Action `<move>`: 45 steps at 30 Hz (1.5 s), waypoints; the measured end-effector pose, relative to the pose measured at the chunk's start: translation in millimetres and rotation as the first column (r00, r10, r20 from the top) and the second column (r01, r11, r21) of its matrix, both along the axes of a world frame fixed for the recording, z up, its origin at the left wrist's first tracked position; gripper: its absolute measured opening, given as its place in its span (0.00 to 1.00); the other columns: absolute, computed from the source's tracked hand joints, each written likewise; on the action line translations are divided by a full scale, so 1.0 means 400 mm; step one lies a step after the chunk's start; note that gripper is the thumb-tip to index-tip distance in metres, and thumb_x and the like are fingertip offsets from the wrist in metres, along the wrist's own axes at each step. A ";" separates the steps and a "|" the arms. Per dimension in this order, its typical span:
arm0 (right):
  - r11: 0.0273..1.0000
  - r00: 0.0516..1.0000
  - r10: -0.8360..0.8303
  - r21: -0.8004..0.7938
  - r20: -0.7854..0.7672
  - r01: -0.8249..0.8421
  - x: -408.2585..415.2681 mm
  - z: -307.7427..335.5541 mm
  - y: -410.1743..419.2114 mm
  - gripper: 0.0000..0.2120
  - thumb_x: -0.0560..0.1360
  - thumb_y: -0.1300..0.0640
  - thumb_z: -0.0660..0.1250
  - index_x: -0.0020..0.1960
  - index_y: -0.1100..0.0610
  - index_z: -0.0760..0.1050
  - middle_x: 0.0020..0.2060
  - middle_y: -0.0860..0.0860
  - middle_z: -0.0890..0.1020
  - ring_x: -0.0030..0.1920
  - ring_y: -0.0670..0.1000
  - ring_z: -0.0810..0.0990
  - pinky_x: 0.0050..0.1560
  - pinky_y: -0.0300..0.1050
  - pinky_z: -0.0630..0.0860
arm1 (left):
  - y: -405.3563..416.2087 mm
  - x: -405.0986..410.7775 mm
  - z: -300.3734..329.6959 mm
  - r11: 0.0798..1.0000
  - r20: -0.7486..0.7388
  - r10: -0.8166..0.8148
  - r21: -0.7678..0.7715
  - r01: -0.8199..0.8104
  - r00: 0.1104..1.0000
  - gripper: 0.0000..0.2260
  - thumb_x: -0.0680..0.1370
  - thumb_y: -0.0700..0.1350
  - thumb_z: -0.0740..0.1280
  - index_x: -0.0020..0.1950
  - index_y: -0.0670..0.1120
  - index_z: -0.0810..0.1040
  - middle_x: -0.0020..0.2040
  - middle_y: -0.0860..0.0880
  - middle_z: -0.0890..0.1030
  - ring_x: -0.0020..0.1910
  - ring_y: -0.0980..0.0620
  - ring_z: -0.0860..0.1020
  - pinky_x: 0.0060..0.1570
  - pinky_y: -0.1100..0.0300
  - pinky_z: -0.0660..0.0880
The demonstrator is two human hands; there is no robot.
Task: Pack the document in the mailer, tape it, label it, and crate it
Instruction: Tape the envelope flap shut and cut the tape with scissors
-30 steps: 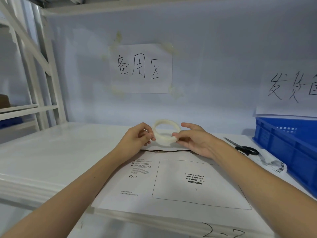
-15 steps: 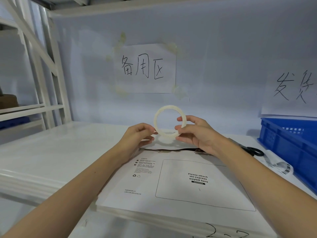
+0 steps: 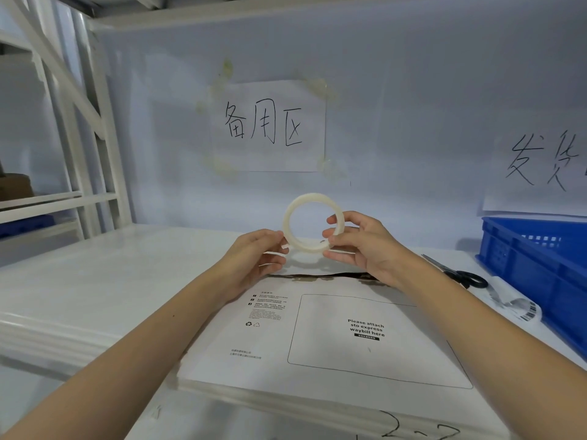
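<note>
Above the white mailer (image 3: 333, 338) lying flat on the shelf (image 3: 95, 281), a tape roll (image 3: 313, 222) stands upright in the air; right hand (image 3: 362, 249) pinches its rim; left hand (image 3: 257, 254) fingertips touch its lower-left edge; scissors (image 3: 460, 274) lie beside the blue crate (image 3: 540, 268).

One roll of clear tape (image 3: 313, 222) is in view, held up between two hands: the left hand (image 3: 254, 256) and the right hand (image 3: 365, 249). One white mailer (image 3: 333, 338) lies flat on the surface (image 3: 111, 281). There is one pair of black-handled scissors (image 3: 460, 276), one curled barcode label sheet (image 3: 521, 308) and one blue crate (image 3: 540, 265). Two handwritten paper signs hang on the back wall: one in the middle (image 3: 270, 127) and one at the right edge (image 3: 540, 173). One brown cardboard box (image 3: 14, 185) sits on the far left shelf.
</note>
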State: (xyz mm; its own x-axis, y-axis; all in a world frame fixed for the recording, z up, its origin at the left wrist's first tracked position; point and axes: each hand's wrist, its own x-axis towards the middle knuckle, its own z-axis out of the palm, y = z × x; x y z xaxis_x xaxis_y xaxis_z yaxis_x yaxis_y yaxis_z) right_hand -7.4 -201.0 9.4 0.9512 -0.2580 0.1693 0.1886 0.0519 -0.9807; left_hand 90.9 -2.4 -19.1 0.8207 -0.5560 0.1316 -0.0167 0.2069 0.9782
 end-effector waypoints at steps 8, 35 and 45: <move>0.999 1.000 0.020 -0.041 0.001 -0.020 0.003 -0.004 0.008 0.11 0.73 0.73 0.67 0.51 0.60 0.78 0.47 0.58 0.81 0.46 0.53 0.83 0.48 0.49 0.83 | 0.005 0.013 -0.008 0.999 0.010 0.035 0.005 -0.035 0.999 0.03 0.78 0.37 0.69 0.44 0.42 0.78 0.39 0.46 0.81 0.35 0.53 0.78 0.40 0.65 0.79; 0.870 0.993 0.093 -0.478 -0.070 -0.115 0.086 -0.071 0.063 0.07 0.83 0.50 0.57 0.51 0.53 0.69 0.51 0.54 0.84 0.42 0.52 0.83 0.53 0.47 0.78 | 0.083 0.055 0.019 0.775 0.206 0.123 0.591 -0.224 0.971 0.03 0.72 0.40 0.70 0.38 0.43 0.80 0.36 0.48 0.83 0.28 0.52 0.67 0.27 0.63 0.65; 0.824 0.994 0.083 -0.556 -0.068 -0.107 0.080 -0.077 0.079 0.06 0.83 0.50 0.54 0.51 0.50 0.67 0.45 0.51 0.81 0.38 0.51 0.77 0.46 0.49 0.73 | 0.100 0.070 0.013 0.674 0.263 0.095 0.693 -0.256 0.960 0.12 0.65 0.44 0.72 0.41 0.36 0.82 0.38 0.45 0.77 0.30 0.46 0.68 0.38 0.57 0.68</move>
